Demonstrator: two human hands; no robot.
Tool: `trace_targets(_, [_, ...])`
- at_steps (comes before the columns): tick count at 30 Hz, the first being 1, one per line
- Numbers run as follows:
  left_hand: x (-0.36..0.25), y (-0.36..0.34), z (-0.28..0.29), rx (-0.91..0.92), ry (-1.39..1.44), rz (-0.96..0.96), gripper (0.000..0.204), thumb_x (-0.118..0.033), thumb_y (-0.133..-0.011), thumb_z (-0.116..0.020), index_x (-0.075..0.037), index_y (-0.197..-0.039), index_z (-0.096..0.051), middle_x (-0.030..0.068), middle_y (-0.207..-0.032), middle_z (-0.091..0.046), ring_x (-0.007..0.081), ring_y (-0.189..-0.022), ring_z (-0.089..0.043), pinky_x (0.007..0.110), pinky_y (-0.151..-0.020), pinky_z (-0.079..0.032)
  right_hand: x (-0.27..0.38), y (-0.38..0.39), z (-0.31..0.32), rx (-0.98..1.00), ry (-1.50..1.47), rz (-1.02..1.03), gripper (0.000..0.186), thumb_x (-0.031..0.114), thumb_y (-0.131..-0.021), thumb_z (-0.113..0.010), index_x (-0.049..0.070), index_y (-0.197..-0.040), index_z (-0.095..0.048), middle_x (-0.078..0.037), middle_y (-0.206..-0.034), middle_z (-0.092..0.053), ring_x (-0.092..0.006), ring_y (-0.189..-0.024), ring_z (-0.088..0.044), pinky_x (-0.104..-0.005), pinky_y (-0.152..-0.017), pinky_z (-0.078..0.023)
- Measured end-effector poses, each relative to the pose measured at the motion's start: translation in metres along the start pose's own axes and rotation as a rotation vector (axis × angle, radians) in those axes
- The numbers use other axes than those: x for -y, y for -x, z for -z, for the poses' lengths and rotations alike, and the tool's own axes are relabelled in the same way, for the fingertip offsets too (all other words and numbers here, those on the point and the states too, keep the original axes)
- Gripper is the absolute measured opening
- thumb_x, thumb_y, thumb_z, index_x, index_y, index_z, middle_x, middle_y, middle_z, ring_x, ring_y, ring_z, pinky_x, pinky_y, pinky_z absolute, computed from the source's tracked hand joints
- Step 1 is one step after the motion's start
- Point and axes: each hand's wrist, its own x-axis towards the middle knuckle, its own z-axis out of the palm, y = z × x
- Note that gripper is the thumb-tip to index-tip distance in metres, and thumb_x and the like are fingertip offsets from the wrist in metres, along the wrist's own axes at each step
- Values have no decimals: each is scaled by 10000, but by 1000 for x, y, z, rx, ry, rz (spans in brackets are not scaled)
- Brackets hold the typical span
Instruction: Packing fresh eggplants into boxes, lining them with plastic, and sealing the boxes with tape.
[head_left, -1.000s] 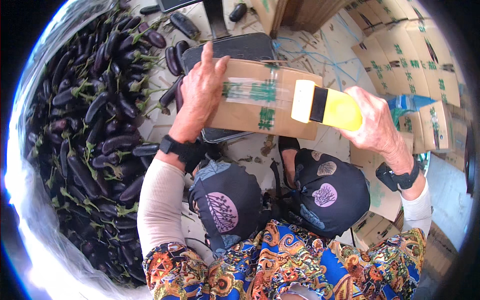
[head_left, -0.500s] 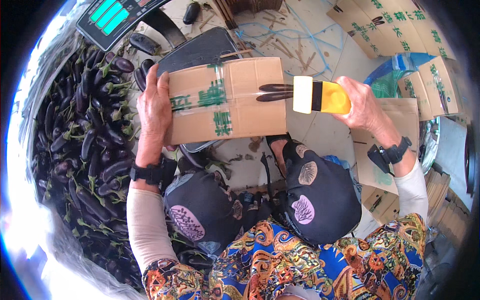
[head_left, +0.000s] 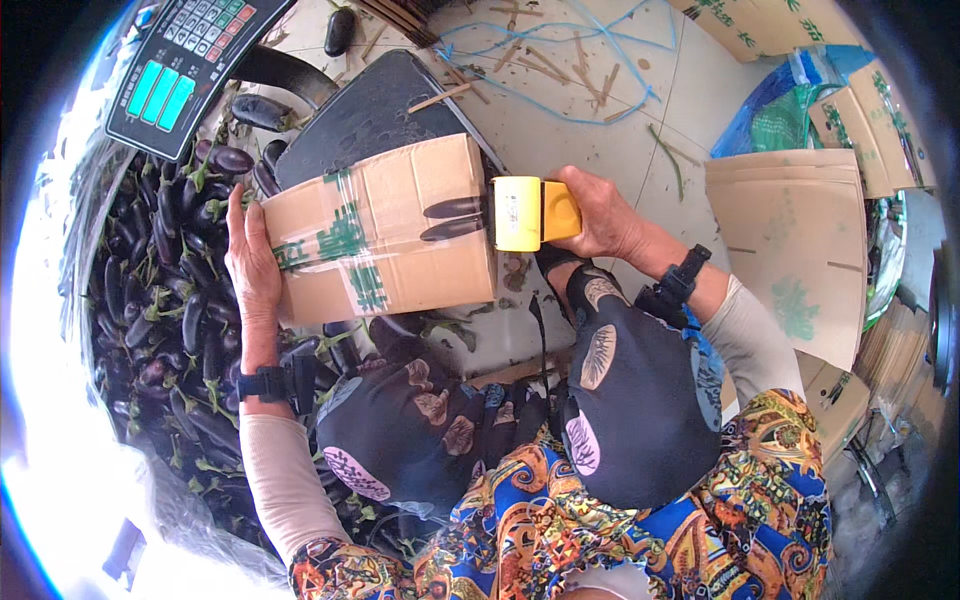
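Observation:
A brown cardboard box [head_left: 430, 272] with green print lies tilted over my lap, partly over the dark scale platform [head_left: 375, 105]. Clear tape runs along its top. My left hand [head_left: 252, 262] grips the box's left end, fingers along its far corner and the thumb side hidden. In my right hand [head_left: 603, 215] is a yellow tape dispenser [head_left: 517, 214], its wide head up against the box's right end. Two dark eggplant shapes, apparently printed, show on the box beside the dispenser.
Heaped eggplants [head_left: 190, 330] fill the left side, edged by clear plastic sheeting. The scale's display [head_left: 165, 95] stands at the far left. Blue strapping [head_left: 560, 105] and cardboard scraps litter the far floor. Flat cardboard sheets [head_left: 790, 250] lie at right, near a blue-green bag [head_left: 785, 125].
The box and both hands have shifted left in the view. My right hand has brought the dispenser from over the box's right edge and beyond to close against that end; the box is tilted more.

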Motion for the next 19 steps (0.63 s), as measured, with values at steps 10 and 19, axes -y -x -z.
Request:
trace_targets(10, [2,0,-2,12,14,49,508,-419,-981,-404,-57,-1330,-469,189,-1225,-584,284,-1067,-597,327,-898,-444,-67,68,19,98,227,-134,538,261,-696,-774,24,-1057,-453,-193,-889,-550,-410,-849,-574,-447,-707,-486])
trace_targets(19, [23,-6,-3,16,101,66,532,-477,-969,-414,-63,-1283,-527,187,-1133,-630,266,-1042,-597,329,-922,-430,13,-14,15,570,608,-456,518,227,-710,-734,34,-1098,-451,-188,-980,-588,-369,-944,-603,-459,-792,-499])
